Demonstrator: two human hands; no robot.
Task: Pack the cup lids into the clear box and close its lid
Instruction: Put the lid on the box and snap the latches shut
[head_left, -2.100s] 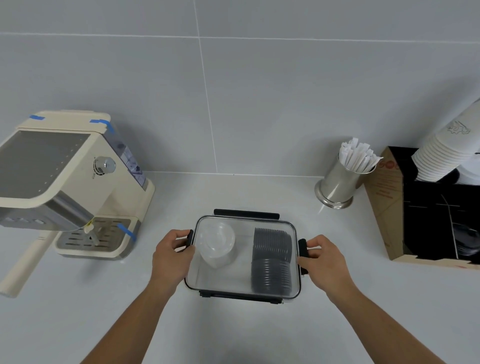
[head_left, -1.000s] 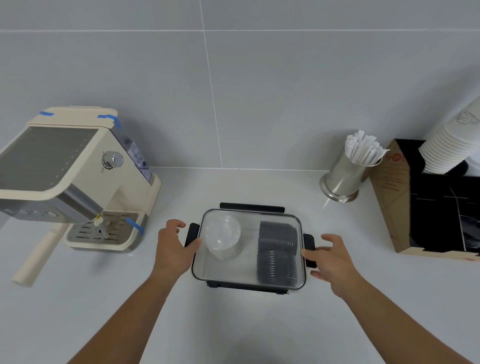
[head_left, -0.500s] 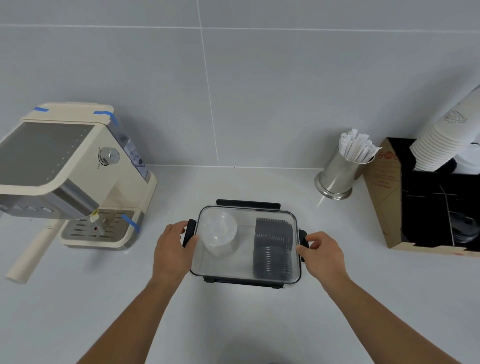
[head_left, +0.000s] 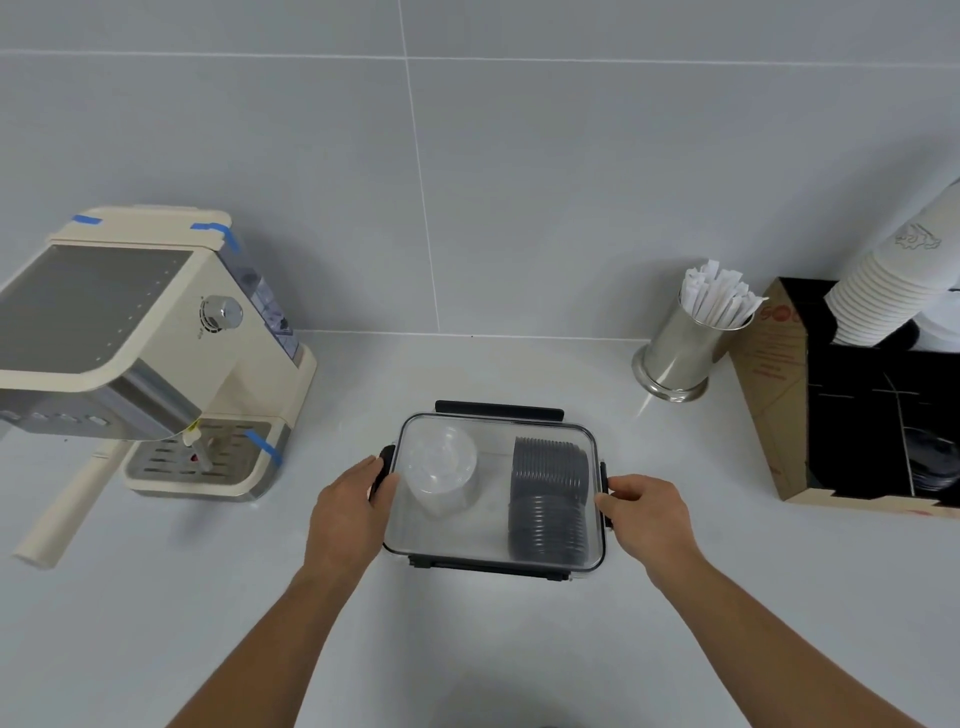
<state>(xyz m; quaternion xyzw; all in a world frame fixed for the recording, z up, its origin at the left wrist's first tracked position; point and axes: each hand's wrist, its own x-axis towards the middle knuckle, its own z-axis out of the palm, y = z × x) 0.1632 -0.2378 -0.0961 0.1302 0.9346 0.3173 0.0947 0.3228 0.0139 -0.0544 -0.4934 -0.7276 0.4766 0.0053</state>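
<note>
Both hands (head_left: 347, 512) closer on box (head_left: 496, 558) clips.

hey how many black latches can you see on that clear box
4. Far latch sticks out along the back edge of the clear box; near latch along the front; left latch under the left hand; right latch mostly hidden by the right hand.

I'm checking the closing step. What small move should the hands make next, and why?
Probably press both side latches down. The lid already sits on the clear box over the cup lids, and the left hand and right hand rest on the side latches; whether these have snapped shut cannot be told.
</note>
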